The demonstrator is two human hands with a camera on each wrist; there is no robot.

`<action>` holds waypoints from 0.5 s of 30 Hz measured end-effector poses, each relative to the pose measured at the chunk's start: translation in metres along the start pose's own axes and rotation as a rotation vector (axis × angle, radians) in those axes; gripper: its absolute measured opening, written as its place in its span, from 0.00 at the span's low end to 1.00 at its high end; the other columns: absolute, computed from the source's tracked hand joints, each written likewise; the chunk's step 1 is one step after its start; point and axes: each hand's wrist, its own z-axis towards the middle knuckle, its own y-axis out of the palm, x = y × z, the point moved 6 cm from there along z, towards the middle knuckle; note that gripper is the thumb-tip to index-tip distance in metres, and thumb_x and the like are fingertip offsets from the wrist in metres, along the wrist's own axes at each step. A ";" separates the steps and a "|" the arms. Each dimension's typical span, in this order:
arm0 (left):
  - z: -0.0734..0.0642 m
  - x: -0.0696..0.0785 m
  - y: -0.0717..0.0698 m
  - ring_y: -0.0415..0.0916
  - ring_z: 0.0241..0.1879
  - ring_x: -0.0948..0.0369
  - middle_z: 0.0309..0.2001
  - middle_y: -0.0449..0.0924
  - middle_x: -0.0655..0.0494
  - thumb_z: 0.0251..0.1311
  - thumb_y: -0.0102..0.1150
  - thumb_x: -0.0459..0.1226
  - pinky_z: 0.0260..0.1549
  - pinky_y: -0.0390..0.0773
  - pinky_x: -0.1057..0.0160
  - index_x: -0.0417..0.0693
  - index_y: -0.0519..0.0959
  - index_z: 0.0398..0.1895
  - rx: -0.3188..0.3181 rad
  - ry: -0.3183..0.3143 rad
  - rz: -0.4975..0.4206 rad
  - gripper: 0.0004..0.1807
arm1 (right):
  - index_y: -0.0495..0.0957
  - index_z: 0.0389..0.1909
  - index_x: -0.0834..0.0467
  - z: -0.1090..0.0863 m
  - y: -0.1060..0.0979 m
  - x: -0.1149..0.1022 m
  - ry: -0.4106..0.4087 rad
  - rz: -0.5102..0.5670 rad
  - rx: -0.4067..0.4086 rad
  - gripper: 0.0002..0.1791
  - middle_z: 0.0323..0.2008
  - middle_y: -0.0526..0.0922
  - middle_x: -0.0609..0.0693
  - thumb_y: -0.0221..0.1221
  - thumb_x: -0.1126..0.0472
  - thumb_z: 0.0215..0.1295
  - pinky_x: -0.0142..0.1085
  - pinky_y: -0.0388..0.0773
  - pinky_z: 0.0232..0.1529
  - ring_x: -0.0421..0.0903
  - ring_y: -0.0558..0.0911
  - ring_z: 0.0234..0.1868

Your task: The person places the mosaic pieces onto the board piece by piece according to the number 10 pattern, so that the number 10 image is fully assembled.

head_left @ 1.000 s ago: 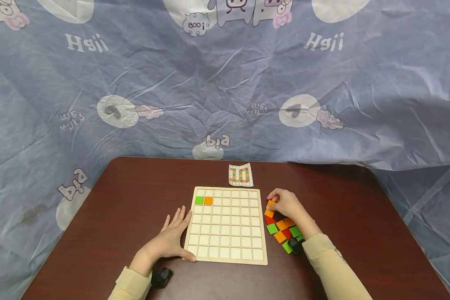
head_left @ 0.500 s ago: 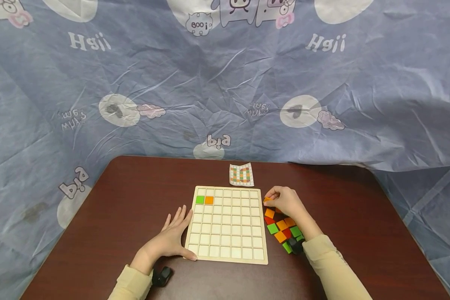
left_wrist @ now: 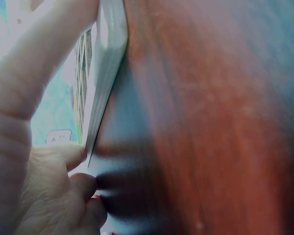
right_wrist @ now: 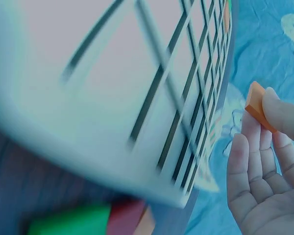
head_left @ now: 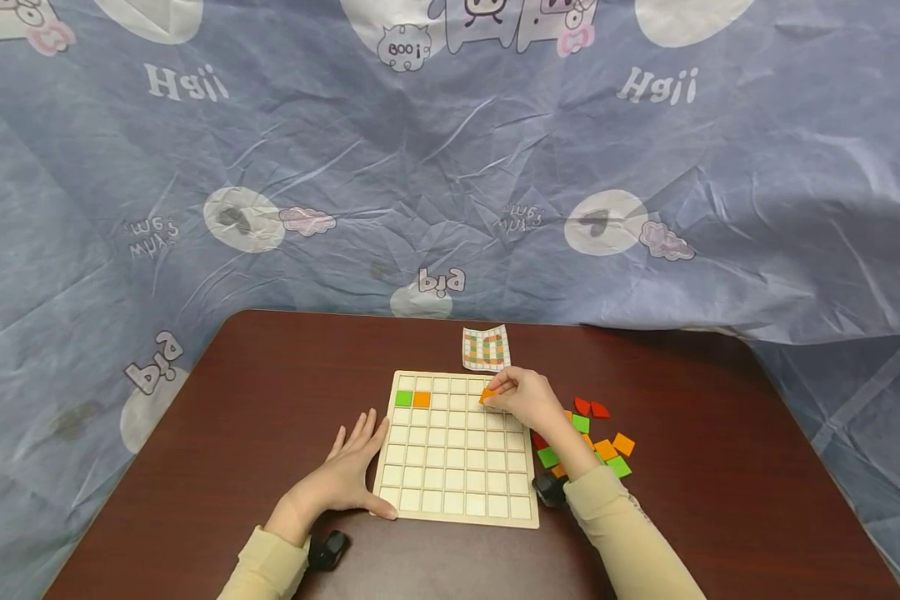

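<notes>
My right hand (head_left: 527, 400) pinches a square orange tile (right_wrist: 257, 105) between thumb and fingers, above the far right part of the pale gridded board (head_left: 453, 503). Toward the board's far left corner, a green tile (head_left: 404, 398) and an orange tile (head_left: 422, 400) lie in neighbouring cells of the second row. At the left side my left hand (head_left: 337, 479) rests with spread fingers along the board's edge and its thumb at the near left corner. In the left wrist view, the thumb (left_wrist: 39, 58) and fingertips touch the board's side.
Right of the board lies a loose pile of green, orange and red tiles (head_left: 617, 467), partly under my right forearm. Two red curved pieces (head_left: 599, 410) lie beyond it. A small paper with a coloured grid (head_left: 486, 350) lies behind the board on the dark table (head_left: 285, 358).
My right hand has lifted an orange tile from the pile and carried it left over the board. The left hand has stayed at the board's edge.
</notes>
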 end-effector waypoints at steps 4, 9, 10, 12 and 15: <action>0.000 -0.001 0.000 0.27 0.78 0.43 0.79 0.29 0.37 0.31 0.82 0.56 0.72 0.28 0.35 0.40 0.42 0.79 0.003 -0.004 -0.006 0.76 | 0.84 0.36 0.55 0.003 0.015 -0.014 -0.037 0.018 -0.021 0.08 0.34 0.85 0.49 0.71 0.62 0.56 0.35 0.80 0.38 0.41 0.82 0.34; 0.001 -0.001 0.000 0.27 0.79 0.43 0.79 0.29 0.37 0.30 0.82 0.55 0.72 0.28 0.36 0.41 0.42 0.79 0.009 -0.009 -0.007 0.76 | 0.84 0.36 0.56 0.006 0.033 -0.029 -0.078 0.048 -0.052 0.06 0.33 0.85 0.48 0.69 0.64 0.58 0.33 0.80 0.36 0.42 0.83 0.33; 0.001 -0.001 0.000 0.27 0.79 0.43 0.79 0.29 0.37 0.30 0.82 0.56 0.72 0.28 0.36 0.41 0.42 0.79 0.010 -0.009 -0.004 0.76 | 0.84 0.36 0.56 0.006 0.037 -0.031 -0.081 0.054 -0.060 0.05 0.33 0.85 0.48 0.68 0.64 0.58 0.33 0.80 0.35 0.43 0.83 0.32; 0.001 -0.001 0.000 0.28 0.79 0.43 0.79 0.30 0.37 0.29 0.82 0.56 0.72 0.29 0.36 0.41 0.42 0.79 0.012 -0.011 0.002 0.77 | 0.84 0.35 0.56 0.007 0.044 -0.035 -0.081 0.064 -0.074 0.04 0.33 0.85 0.48 0.68 0.64 0.59 0.33 0.79 0.34 0.44 0.83 0.32; 0.001 -0.001 0.000 0.28 0.79 0.43 0.79 0.30 0.37 0.29 0.83 0.56 0.72 0.29 0.36 0.41 0.42 0.79 0.012 -0.013 0.005 0.77 | 0.84 0.36 0.58 0.008 0.054 -0.039 -0.091 0.060 -0.089 0.04 0.33 0.85 0.48 0.67 0.64 0.60 0.32 0.79 0.35 0.43 0.83 0.32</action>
